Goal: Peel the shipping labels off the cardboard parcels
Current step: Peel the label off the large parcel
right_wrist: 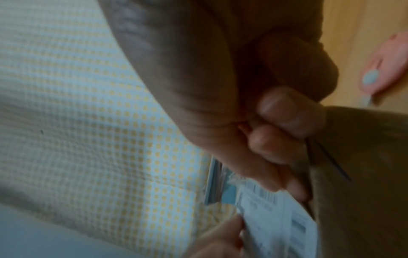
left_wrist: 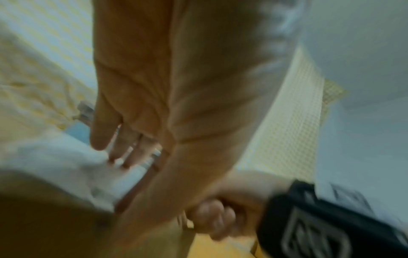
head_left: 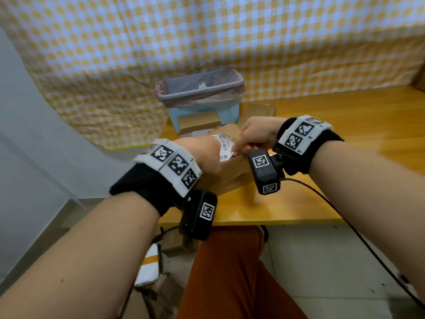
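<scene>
The label runs 12 to 6 on the parcel; left hand steadies at 9, fingers straight, right hand nearer its corner, fingertip picking

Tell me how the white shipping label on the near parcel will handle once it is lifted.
Likely thin and floppy: the shipping label already curls off the parcel. Probably tears easily where the right hand picks its edge. Its lifted part may stick to fingers.
</scene>
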